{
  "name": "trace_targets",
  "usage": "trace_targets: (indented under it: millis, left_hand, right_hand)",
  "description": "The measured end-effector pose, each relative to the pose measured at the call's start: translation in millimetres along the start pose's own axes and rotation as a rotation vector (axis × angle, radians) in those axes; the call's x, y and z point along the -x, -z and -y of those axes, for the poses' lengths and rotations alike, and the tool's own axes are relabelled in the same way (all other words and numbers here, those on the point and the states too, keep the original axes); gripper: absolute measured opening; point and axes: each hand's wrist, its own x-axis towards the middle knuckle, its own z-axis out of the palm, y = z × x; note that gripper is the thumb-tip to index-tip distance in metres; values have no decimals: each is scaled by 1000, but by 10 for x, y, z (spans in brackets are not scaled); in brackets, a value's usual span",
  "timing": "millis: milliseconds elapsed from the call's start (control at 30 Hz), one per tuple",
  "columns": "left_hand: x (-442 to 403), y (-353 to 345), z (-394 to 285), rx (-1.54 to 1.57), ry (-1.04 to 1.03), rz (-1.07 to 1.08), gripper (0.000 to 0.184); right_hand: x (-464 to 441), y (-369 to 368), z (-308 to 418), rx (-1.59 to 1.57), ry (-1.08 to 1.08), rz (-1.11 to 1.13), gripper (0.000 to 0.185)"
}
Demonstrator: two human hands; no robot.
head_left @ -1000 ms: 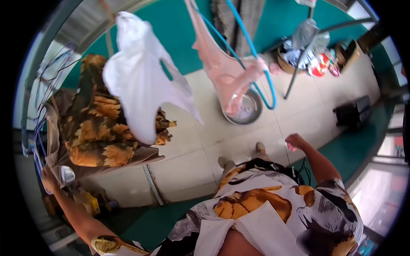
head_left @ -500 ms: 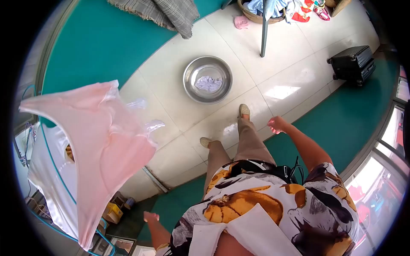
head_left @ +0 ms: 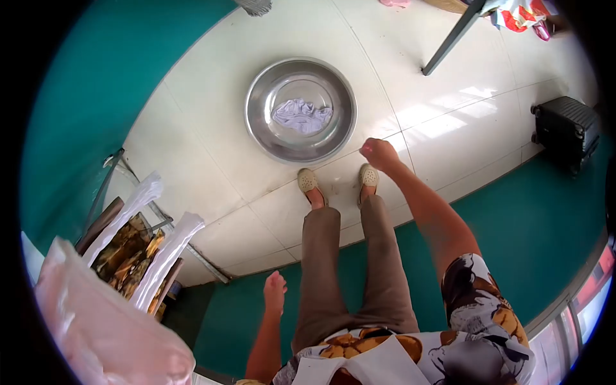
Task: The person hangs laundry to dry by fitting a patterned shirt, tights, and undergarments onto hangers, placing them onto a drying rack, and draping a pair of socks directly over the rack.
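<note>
A round metal basin (head_left: 258, 119) stands on the tiled floor in front of my feet. Crumpled pale lilac cloth (head_left: 301, 116) lies in its bottom. My right hand (head_left: 380, 154) hangs in the air near the basin's lower right, its fingers curled with nothing visible in them. Lower down, beside my left leg, my left hand (head_left: 274, 292) is loosely closed and appears to hold nothing. Neither hand touches the basin or the cloth. At the lower left hangs a pink garment (head_left: 109, 327), close to the camera, and white straps (head_left: 168, 260) show beside it.
A black suitcase (head_left: 566, 131) is on the right. A dark table or chair leg (head_left: 454, 38) meets the floor at the upper right, near a red-and-white bag (head_left: 518, 14). Brown patterned items (head_left: 131, 253) show between the straps. Green flooring (head_left: 504, 212) borders the pale tiles.
I have come closer to the basin, which looks larger. The hanging pink garment has slid down the view to the lower left. Both hands have shifted, still holding nothing visible.
</note>
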Motion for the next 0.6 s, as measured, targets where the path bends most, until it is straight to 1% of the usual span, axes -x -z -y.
trace_targets:
  millis: [67, 133, 200, 267, 300, 333, 400, 433, 467, 533, 567, 600]
  left_hand:
    - [-29, 95, 150, 21, 112, 18, 36]
    - [-209, 99, 285, 48, 186, -10, 35]
    - [-346, 129, 389, 79, 260, -61, 34]
    - [-436, 159, 466, 117, 333, -112, 32]
    - [-401, 233, 509, 151, 359, -125, 31]
    - [-467, 220, 530, 191, 379, -143, 30]
    - [-613, 176, 575, 227, 361, -128, 29]
    - [-644, 145, 566, 260, 334, -97, 28]
    - [-666, 120, 542, 260, 345, -100, 28]
    - [-712, -17, 349, 298, 226, -96, 27]
    - [-775, -90, 231, 310, 217, -79, 27]
    - [-824, -177, 99, 341, 123, -56, 29]
  right_hand:
    - [-259, -307, 328, 12, 13, -51, 25]
    - [-797, -660, 386, 42, 11, -90, 36]
    - [-1261, -986, 401, 92, -44, -103, 51]
    - [-1563, -1299, 414, 160, 3, -167, 58]
    - [-1529, -1393, 512, 186, -7, -205, 58]
    - [-1622, -1539, 490, 182, -3, -187, 58]
    - [-1780, -1751, 401, 550, 187, -88, 54]
    - [-1830, -1904, 275, 617, 314, -249, 36]
    - [-1865, -2004, 147, 617, 315, -237, 36]
    - [-1777, -1875, 115, 370, 268, 128, 20]
    - [-1688, -1832, 129, 283, 358, 45, 16]
    - [-1535, -1796, 167, 197, 454, -38, 13]
